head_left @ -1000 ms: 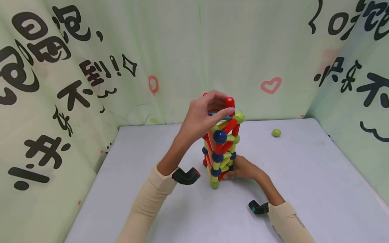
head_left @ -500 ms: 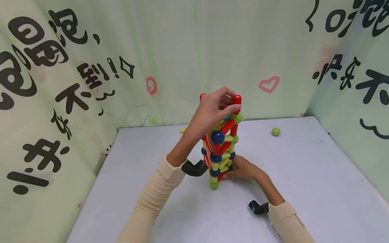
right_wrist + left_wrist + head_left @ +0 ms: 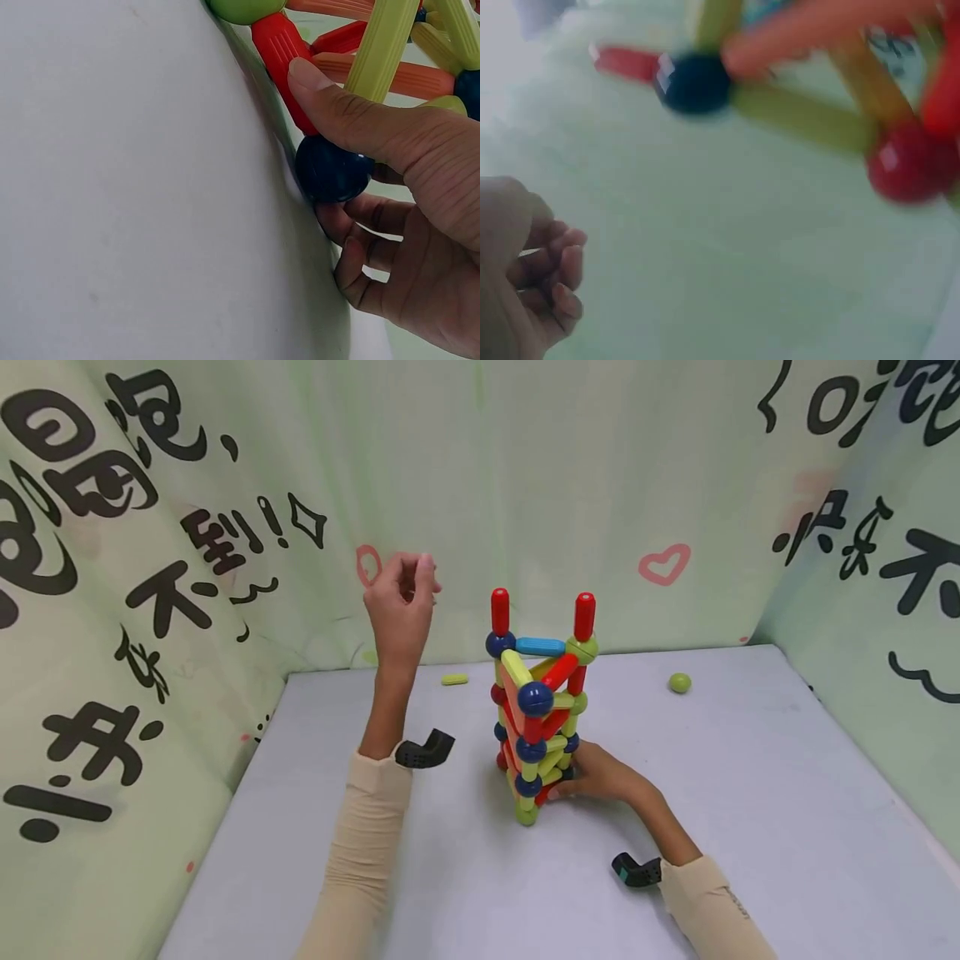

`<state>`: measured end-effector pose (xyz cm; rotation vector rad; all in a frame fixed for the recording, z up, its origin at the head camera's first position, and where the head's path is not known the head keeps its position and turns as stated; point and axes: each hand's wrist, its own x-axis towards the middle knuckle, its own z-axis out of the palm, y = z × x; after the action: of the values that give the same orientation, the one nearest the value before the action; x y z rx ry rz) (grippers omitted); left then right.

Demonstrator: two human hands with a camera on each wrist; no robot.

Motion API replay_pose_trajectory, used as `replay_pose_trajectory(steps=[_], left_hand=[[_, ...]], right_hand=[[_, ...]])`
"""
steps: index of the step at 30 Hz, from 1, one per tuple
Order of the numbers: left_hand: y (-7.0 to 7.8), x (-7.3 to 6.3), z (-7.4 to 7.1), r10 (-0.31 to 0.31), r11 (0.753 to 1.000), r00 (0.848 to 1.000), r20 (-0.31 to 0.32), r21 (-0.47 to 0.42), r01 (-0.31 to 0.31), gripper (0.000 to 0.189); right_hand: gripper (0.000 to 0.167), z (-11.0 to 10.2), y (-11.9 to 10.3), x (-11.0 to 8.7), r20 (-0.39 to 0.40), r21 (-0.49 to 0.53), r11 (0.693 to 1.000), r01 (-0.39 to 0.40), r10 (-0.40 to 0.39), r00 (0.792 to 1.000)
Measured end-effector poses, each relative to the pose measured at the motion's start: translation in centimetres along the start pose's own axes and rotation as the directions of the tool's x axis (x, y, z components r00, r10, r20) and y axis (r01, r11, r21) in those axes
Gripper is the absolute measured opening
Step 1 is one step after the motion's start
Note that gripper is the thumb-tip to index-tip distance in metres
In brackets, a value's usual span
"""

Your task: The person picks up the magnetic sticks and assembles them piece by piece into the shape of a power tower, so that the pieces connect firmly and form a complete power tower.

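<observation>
A tower of coloured toy building rods and balls (image 3: 536,700) stands upright on the table. Two red rods point up from its top, one on a blue ball (image 3: 500,645), the other on a green ball (image 3: 582,650). At its base my right hand (image 3: 600,774) grips it; in the right wrist view the thumb lies on a red rod (image 3: 283,71) and fingers curl by a dark blue ball (image 3: 334,169). My left hand (image 3: 401,610) is raised in the air left of the tower. Its fingers (image 3: 568,266) are loosely bent, with nothing visible between them.
A short yellow-green rod (image 3: 454,679) lies near the table's back edge, left of the tower. Back right on the table (image 3: 750,777) lies a loose green ball (image 3: 680,682). Curtains (image 3: 570,485) with black writing enclose the back and sides.
My left hand has let go of the red rod at the tower's top right and moved left, away from the tower. The right hand stays at the base.
</observation>
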<state>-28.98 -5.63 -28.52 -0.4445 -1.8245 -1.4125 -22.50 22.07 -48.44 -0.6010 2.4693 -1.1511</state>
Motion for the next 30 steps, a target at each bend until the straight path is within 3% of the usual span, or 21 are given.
replay_pose_trajectory(steps=[2,4,5,7,10,12,14,15,16,18,21,23,25,26,27,28,30], left_hand=[[-4.2,-0.6,0.2,-0.128,0.984,0.988,0.091,0.138,0.115,0.021],[-8.2,-2.0,0.7,-0.230,0.944,0.951,0.209,0.285,0.166,0.020],[-10.0,-2.8,1.0,-0.273,0.923,0.923,0.272,0.345,0.171,0.019],[-12.9,-4.5,1.5,-0.354,0.882,0.846,0.398,0.443,0.161,0.020],[-16.2,-6.5,2.1,-0.467,0.829,0.696,0.546,0.544,0.130,0.031],[-17.6,-7.4,2.4,-0.542,0.787,0.598,0.591,0.607,0.113,0.041],[-18.6,-8.2,2.5,-0.599,0.747,0.526,0.605,0.658,0.093,0.048],[-19.0,-8.5,2.6,-0.616,0.727,0.502,0.607,0.683,0.066,0.050],[-19.3,-8.7,2.6,-0.624,0.712,0.493,0.606,0.701,0.038,0.051],[-19.7,-9.2,2.7,-0.615,0.692,0.508,0.603,0.722,-0.019,0.049],[-19.8,-9.6,3.0,-0.569,0.672,0.568,0.595,0.734,-0.096,0.039],[-19.5,-9.6,3.1,-0.547,0.671,0.600,0.584,0.735,-0.103,0.030],[-19.1,-9.5,3.2,-0.547,0.669,0.618,0.566,0.738,-0.084,0.024],[-19.6,-9.7,3.2,-0.525,0.677,0.645,0.555,0.732,-0.079,0.022],[-19.2,-9.6,3.0,-0.524,0.683,0.660,0.539,0.729,-0.053,0.021],[-18.8,-9.5,2.9,-0.529,0.696,0.671,0.519,0.718,-0.007,0.022],[-17.9,-9.4,2.5,-0.521,0.740,0.718,0.462,0.664,0.110,0.025]], right_hand=[[0.071,-0.2,0.0,0.0,-0.002,-0.004,1.000,-0.004,0.004,1.000],[0.071,-0.3,0.1,-0.1,-0.006,-0.009,1.000,-0.006,0.006,1.000],[0.071,-0.3,0.1,-0.1,-0.008,-0.009,1.000,-0.007,0.007,1.000],[0.070,-0.4,0.1,-0.1,-0.014,-0.015,1.000,0.006,-0.006,1.000],[0.071,-0.4,0.1,-0.1,-0.023,-0.017,1.000,0.021,-0.021,1.000],[0.071,-0.4,0.1,0.1,-0.029,-0.025,0.999,0.031,-0.032,0.999],[0.072,-0.4,0.0,0.2,-0.037,-0.028,0.999,0.027,-0.028,0.999],[0.072,-0.4,0.0,0.3,-0.040,-0.033,0.999,0.024,-0.025,0.999],[0.072,-0.4,-0.1,0.3,-0.043,-0.040,0.999,0.021,-0.022,0.999],[0.069,-0.5,-0.2,0.4,-0.051,-0.052,0.999,0.005,-0.008,0.999],[0.059,-0.8,-0.2,0.4,-0.072,-0.071,0.997,-0.026,0.021,0.997],[0.052,-1.1,-0.1,0.5,-0.088,-0.086,0.995,-0.044,0.036,0.995],[0.047,-1.2,0.1,0.6,-0.097,-0.098,0.994,-0.042,0.032,0.995],[0.046,-1.3,0.1,0.7,-0.097,-0.102,0.994,-0.038,0.028,0.995],[0.046,-1.3,0.2,0.8,-0.096,-0.103,0.994,-0.030,0.021,0.995],[0.046,-1.3,0.2,0.8,-0.095,-0.103,0.994,-0.021,0.011,0.995],[0.045,-1.2,0.3,0.9,-0.095,-0.110,0.994,-0.002,-0.009,0.995]])
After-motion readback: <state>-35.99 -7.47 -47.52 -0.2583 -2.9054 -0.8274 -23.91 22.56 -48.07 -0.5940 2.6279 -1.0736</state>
